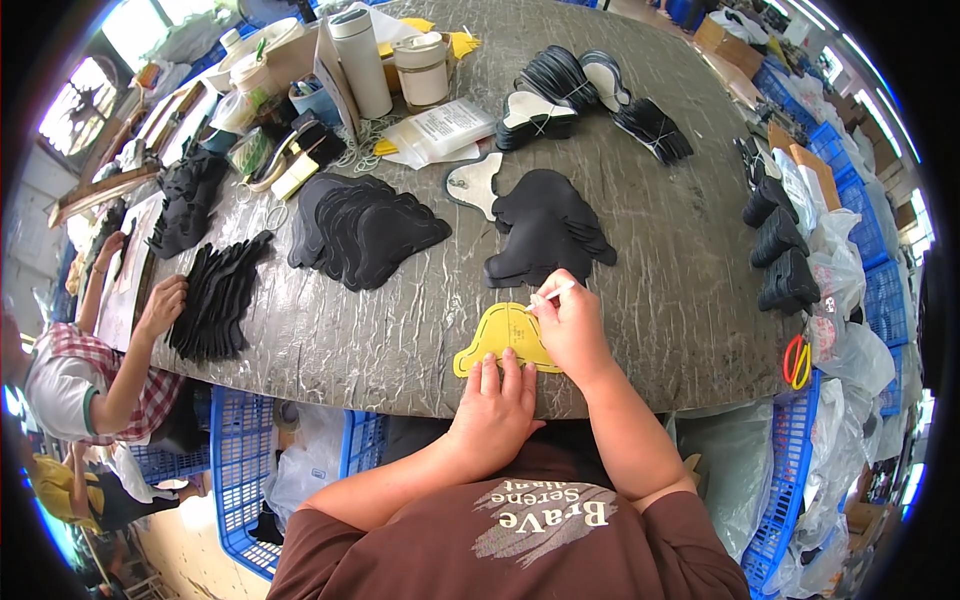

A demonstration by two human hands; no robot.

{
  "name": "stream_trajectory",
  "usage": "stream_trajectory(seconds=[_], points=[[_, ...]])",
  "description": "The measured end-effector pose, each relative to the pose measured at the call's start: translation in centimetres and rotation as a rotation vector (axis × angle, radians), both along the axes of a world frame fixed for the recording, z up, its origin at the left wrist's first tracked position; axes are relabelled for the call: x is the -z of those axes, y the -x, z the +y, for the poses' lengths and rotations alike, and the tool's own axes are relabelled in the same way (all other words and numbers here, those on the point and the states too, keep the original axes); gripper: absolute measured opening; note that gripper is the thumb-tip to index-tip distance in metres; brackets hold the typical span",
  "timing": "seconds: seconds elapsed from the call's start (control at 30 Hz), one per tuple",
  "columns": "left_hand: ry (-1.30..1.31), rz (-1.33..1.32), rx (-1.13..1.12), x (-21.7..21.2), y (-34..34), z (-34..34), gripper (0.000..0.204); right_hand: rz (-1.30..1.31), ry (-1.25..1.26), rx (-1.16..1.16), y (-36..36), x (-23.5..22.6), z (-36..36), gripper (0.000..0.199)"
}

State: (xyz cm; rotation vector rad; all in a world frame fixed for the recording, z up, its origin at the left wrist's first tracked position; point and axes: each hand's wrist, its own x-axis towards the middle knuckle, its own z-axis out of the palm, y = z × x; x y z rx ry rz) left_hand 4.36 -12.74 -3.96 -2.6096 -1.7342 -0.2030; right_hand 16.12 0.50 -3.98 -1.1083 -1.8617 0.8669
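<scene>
A yellow curved template (490, 338) with dark slots along its outline lies at the table's near edge. My left hand (492, 415) rests on its near side, fingers stretched out and holding it down. Between the fingers of my right hand (575, 335) is a slim white pen (556, 292), its tip at the template's upper right edge. Just beyond lies a stack of black cut pieces (545, 225), partly fanned. A white-faced piece (474, 187) touches its upper left side. Whatever lies beneath the template is mostly hidden.
Left of centre spreads another black stack (355, 230). Tied bundles (555, 85) sit far back, near a tumbler (360, 65) and jar (421, 70). Yellow-and-red scissors (797, 362) lie at the right edge. A co-worker's hand (163, 303) touches black strips (218, 297) at left. Blue crates (243, 470) stand below.
</scene>
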Motion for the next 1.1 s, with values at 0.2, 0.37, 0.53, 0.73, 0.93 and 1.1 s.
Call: stream_trajectory(seconds=[0.2,0.37,0.53,0.73,0.93,1.1], points=[[-0.002,0.005,0.005,-0.2,0.0,0.0,0.074,0.006,0.02,0.023,-1.1,0.4,-1.0,0.009],[0.008,0.013,0.003,-0.3,0.0,0.1,0.074,-0.006,0.026,0.044,-1.8,0.4,-2.2,0.008],[0.022,0.022,0.004,-0.4,0.0,0.0,0.074,0.073,-0.011,0.036,-2.3,0.9,-3.2,0.011],[0.027,0.029,0.009,-0.6,0.0,0.1,0.074,0.122,-0.057,0.0,-1.8,1.2,-2.1,0.011],[0.022,0.029,0.013,-0.6,0.0,0.2,0.073,0.025,-0.076,0.012,-2.5,0.6,-2.8,0.011],[0.029,0.015,-0.001,-0.7,0.0,0.1,0.075,0.031,-0.114,0.027,-3.5,0.4,-4.7,0.01]])
